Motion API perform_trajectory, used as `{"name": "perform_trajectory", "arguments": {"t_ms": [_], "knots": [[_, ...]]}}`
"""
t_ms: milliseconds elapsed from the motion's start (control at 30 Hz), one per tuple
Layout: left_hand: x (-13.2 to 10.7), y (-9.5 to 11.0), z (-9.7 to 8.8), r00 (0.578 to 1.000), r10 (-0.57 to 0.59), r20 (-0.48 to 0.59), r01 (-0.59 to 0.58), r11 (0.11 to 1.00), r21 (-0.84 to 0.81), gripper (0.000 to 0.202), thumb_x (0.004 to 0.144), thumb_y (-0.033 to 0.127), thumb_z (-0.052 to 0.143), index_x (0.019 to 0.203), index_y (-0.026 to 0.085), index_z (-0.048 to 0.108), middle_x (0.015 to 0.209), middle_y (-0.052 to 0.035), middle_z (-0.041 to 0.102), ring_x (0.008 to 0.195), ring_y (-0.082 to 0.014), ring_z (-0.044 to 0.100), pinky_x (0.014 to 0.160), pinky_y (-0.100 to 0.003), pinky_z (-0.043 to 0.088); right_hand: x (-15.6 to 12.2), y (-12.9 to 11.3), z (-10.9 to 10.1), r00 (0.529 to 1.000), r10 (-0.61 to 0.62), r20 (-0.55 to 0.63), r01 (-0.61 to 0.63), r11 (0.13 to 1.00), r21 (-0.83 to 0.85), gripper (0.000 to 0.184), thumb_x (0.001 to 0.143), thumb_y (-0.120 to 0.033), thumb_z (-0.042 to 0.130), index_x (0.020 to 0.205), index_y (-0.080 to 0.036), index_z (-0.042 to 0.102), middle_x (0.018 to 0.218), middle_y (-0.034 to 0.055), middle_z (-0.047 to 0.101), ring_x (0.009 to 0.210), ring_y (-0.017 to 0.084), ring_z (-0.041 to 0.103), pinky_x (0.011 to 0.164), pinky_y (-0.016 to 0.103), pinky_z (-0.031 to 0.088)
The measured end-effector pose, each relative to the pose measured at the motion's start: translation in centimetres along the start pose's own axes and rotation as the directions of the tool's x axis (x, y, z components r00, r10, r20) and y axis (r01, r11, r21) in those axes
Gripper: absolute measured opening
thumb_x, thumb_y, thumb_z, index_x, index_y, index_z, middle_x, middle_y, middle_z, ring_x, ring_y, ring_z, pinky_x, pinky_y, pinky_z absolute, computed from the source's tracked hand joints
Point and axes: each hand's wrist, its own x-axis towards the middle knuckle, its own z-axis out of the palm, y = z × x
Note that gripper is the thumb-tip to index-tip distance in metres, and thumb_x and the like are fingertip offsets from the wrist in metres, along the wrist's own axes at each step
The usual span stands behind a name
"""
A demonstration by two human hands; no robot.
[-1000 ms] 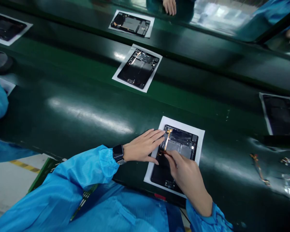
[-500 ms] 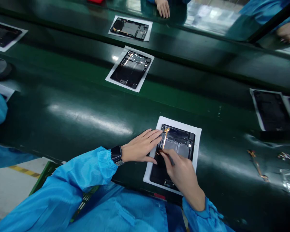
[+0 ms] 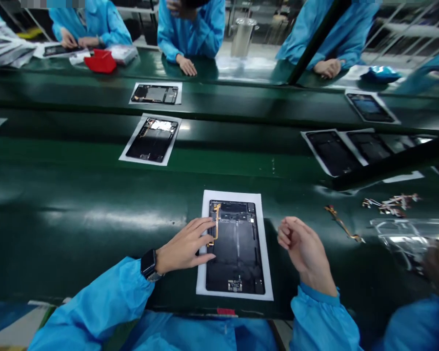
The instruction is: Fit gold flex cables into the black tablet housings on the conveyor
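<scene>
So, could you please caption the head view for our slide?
Left hand touches an opened tablet on the green belt; right hand hovers beside it.

At least seven opened tablets [image 3: 236,253] are lying on white sheets [image 3: 231,196] on the green belt [image 3: 95,219]. One red tray [image 3: 100,62], one metal bin [image 3: 243,36] and one wristwatch [image 3: 148,264] are showing.

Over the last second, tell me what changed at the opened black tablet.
The right hand lifted off the opened black tablet, where it had pressed the lower end of the orange flex cable, and drew back rightward; it now hovers loosely curled beside the white paper sheet. The left hand kept its fingertips on the tablet's left edge; the tablet stayed on its sheet.
</scene>
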Motion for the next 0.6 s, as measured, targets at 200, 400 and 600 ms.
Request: {"name": "perform_trajectory", "arguments": {"t_ms": [200,400,600], "knots": [[3.5,-1.5,-1.0,0.989,-0.058,-0.133,0.064,0.997,0.037,0.022,0.097,0.027,0.050,0.116,0.019,0.056,0.139,-0.0122,0.048,0.135,-0.0258,0.039,0.112,-0.047,0.036,5.8,-1.7,-9.2,0.822,-0.452,-0.347,0.124,0.736,-0.666,0.020,0.078,-0.036,0.062,0.084,-0.017,0.064,0.069,0.0021,0.061,0.060,0.015,0.053,0.055,0.027,0.041],[11.2,-5.5,-3.0,0.987,-0.153,-0.055,0.160,0.976,0.148,0.035,0.093,0.040,0.053,0.121,0.019,0.055,0.118,-0.0101,0.060,0.111,-0.0261,0.055,0.097,-0.040,0.044,9.6,-3.1,-14.9,0.754,-0.488,-0.439,-0.125,0.549,-0.826,0.020,0.079,-0.027,0.058,0.090,-0.014,0.068,0.076,0.0067,0.064,0.066,0.019,0.057,0.060,0.030,0.040],[14.8,-5.7,-3.2,0.946,-0.230,0.227,0.196,0.967,0.160,0.018,0.091,0.034,0.051,0.087,0.020,0.060,0.080,-0.0014,0.061,0.077,-0.0185,0.059,0.072,-0.028,0.044,10.4,-2.3,-13.7,0.787,-0.480,-0.388,-0.142,0.471,-0.870,0.013,0.081,-0.028,0.063,0.085,-0.019,0.071,0.084,0.0053,0.060,0.069,0.016,0.056,0.058,0.028,0.033]]}}
